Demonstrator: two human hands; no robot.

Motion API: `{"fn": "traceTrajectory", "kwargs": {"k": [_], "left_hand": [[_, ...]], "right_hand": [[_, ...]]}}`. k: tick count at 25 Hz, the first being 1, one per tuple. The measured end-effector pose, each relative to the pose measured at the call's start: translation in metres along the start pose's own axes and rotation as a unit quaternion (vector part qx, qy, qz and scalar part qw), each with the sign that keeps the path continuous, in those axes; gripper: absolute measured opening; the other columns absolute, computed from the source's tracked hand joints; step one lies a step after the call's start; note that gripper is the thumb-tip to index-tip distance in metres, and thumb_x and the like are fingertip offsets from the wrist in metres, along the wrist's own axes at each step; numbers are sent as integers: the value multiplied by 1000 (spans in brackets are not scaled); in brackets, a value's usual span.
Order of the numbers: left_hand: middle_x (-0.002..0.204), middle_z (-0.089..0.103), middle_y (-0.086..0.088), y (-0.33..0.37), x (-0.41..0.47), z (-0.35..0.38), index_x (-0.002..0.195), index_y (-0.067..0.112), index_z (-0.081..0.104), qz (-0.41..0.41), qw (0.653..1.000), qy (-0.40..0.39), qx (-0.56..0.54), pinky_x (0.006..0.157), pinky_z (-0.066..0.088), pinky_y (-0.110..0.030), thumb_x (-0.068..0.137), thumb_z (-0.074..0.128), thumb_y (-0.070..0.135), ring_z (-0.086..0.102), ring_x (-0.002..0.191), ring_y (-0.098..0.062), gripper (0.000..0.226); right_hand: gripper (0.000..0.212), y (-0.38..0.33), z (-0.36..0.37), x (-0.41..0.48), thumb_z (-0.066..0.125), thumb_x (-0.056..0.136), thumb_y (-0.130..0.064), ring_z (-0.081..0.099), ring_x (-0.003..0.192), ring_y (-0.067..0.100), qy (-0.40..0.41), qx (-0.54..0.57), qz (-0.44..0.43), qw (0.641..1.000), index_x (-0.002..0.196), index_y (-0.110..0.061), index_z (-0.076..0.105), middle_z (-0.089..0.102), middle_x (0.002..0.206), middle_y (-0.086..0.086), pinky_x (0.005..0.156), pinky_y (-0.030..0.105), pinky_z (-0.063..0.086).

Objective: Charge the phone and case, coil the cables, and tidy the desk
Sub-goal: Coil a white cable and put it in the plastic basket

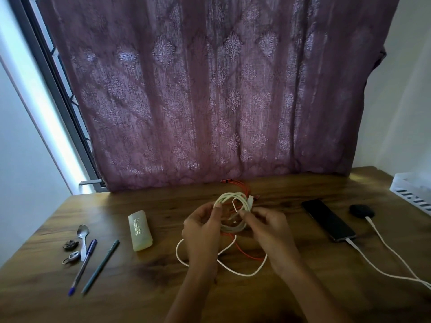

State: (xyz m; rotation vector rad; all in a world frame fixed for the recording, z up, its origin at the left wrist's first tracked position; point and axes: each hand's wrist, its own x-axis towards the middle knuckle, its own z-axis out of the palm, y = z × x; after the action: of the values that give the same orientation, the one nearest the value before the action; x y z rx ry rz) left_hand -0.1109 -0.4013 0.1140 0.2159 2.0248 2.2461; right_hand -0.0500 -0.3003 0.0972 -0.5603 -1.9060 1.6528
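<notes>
Nearest the camera, the dark-grained brown wooden desk fills the lower view. On its left lie a blue ballpoint pen and a dark green pen side by side, with a small metal spoon and two small metal trinkets beside them. A pale yellowish translucent case lies further in. At centre, the left hand and right hand both pinch a coiled white cable held just above the desk, fingers closed on its loops; a loose white tail curls on the wood below, tangled with an orange cable. To the right, a black phone lies flat with a white charging lead plugged in, and a small round black case has its own white lead. A white slotted plastic basket sits at the far right edge. Behind, a patterned purple curtain hangs before a window frame, between white walls.
</notes>
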Motion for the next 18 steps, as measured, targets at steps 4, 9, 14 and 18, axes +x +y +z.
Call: {"fn": "traceTrajectory", "kwargs": {"k": [4,9,14,18], "left_hand": [[90,64,19,16,2,-7,107,28,62,145,969,-80,181,79,52,-26,82,63,11,63,86,-3,30],[104,63,21,29,14,-13,122,43,50,195,918,-269,215,81,52,-18,77,68,7,63,89,6,60],[98,71,13,20,15,-9,107,43,61,225,894,-310,232,85,53,-25,85,62,9,65,92,0,41],[98,69,16,19,17,-10,110,39,60,225,897,-298,236,81,52,-18,85,56,3,63,91,4,44]], "right_hand": [[13,-6,-12,3,62,87,-29,69,73,12,-16,-84,-50,995,87,-24,73,74,77,-5,74,47,56],[18,-17,-25,11,55,90,-34,67,69,23,-96,-194,-84,973,84,-25,69,71,73,2,63,42,53],[21,-10,-25,16,48,94,-24,63,97,13,-146,-249,-39,957,109,-26,64,68,101,-6,88,36,50],[25,-17,-24,14,48,93,-11,66,92,22,-197,62,96,974,90,-17,72,72,91,6,89,39,50]]}}
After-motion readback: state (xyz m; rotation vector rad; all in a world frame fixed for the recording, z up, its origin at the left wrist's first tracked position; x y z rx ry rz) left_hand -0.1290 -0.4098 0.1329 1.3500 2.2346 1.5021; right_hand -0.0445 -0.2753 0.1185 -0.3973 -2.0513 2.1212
